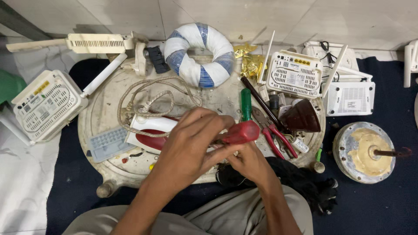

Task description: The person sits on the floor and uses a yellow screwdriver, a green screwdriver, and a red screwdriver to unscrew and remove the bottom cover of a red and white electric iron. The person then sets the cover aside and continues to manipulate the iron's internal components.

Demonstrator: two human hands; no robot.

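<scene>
Head view: left hand grips a red-handled tool, hiding what the right hand pinches.

A white rectangular label with dark print sits on the vented underside of the white router at the back of the round work board. A similar pale label marks the white router to its right, on the dark mat. No screens or packages show.
</scene>
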